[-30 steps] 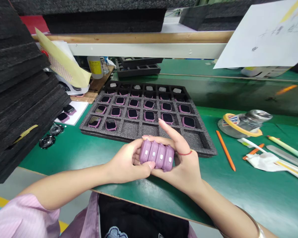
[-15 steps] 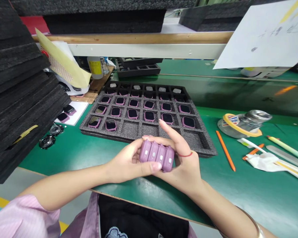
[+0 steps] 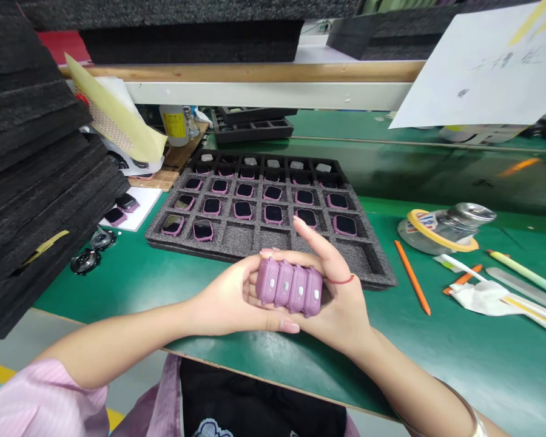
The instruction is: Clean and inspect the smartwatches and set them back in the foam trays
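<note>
Several purple smartwatches [image 3: 289, 288] sit side by side in a row between my two hands, each with its silver side button facing me. My left hand [image 3: 236, 297] grips the row from the left, its thumb along the near side and its fingers behind. My right hand [image 3: 341, 303] cradles the row from below and from the right, with the index finger stretched up over the tray. Just beyond lies a black foam tray [image 3: 266, 254], with similar watches [image 3: 273, 213] in many of its pockets, screens up. The watches' far faces are hidden.
Stacked black foam trays [image 3: 36, 152] rise at the left, beside loose watches [image 3: 121, 209] on white paper and round black watches [image 3: 86, 261]. To the right are a glass bottle [image 3: 441, 229], an orange stick [image 3: 412, 278] and a tissue [image 3: 486, 297]. A shelf [image 3: 264, 94] crosses above.
My left thumb has slid down off the watches' button sides toward their lower edge. The row has shifted slightly right and tipped a little, showing more of the button sides.
</note>
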Available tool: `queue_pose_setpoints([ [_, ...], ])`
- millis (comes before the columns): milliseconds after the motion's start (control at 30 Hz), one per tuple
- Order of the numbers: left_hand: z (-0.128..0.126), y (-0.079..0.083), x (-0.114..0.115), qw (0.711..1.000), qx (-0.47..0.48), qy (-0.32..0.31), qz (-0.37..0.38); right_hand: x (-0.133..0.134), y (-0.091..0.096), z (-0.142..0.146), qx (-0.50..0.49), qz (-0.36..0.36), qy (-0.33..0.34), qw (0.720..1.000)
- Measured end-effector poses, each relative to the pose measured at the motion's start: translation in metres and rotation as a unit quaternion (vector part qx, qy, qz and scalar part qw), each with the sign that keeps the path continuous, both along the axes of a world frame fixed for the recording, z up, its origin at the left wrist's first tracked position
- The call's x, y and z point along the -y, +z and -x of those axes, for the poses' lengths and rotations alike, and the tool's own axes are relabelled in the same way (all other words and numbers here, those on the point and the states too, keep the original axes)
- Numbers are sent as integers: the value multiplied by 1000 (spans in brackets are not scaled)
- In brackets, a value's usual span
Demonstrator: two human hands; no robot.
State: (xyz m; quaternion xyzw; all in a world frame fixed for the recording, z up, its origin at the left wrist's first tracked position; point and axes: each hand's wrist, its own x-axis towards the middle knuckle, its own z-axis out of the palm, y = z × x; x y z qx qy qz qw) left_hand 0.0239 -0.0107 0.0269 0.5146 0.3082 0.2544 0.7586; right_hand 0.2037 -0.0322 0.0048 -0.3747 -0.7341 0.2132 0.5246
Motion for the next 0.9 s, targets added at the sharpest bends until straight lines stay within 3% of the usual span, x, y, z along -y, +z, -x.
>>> queue_pose_setpoints([
  [267, 5, -8, -5, 996, 66, -15, -50, 1, 3, 1, 11, -3, 0, 1000],
  [700, 3, -2, -2, 996, -28, 5, -90, 3, 3, 4, 38, -27, 13, 999],
  [900, -1, -4, -1, 989, -66, 46, -124, 3, 1, 7, 49, -48, 13, 998],
])
